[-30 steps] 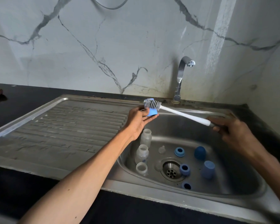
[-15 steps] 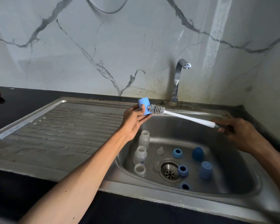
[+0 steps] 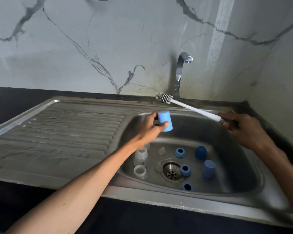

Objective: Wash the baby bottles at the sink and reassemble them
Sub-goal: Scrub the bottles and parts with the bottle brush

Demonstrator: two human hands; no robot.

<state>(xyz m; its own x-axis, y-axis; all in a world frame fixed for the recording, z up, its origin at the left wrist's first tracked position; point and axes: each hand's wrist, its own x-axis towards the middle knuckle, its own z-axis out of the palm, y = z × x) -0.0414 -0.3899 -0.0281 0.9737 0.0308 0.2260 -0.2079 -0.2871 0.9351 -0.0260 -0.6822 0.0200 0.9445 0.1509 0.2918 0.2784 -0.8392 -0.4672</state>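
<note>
Dark counter (image 3: 32, 200) edges a steel sink (image 3: 227, 198); in the basin lie clear bottles (image 3: 140, 157), blue rings (image 3: 185, 170) and two blue caps (image 3: 208, 168). Left hand (image 3: 150, 127) pinches a light blue cap (image 3: 164, 120) over the basin, thumb and fingers curled round it. Brush (image 3: 164, 98), half a second ago inside that cap, is now pulled out and raised toward the tap (image 3: 180, 73). Probably this cap's scrub is done, rinse next. Right hand (image 3: 243, 129) clenches the brush handle.
</note>
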